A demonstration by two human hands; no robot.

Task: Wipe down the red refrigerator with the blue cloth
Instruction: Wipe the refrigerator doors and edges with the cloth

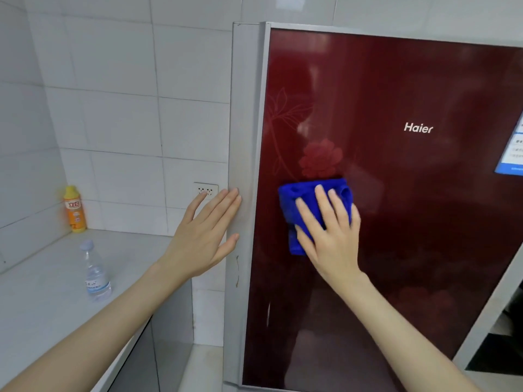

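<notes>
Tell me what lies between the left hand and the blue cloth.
Head view: only the refrigerator itself, its grey edge and a bare strip of red door.

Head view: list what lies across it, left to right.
Orange bottle, clear water bottle, left hand, blue cloth, Haier logo, blue-edged sticker.

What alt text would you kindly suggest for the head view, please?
A person's right hand presses a folded blue cloth against the glossy red refrigerator door, while the left hand rests flat on its grey side panel. An orange bottle and a clear water bottle stand on the pale counter at left.
</notes>
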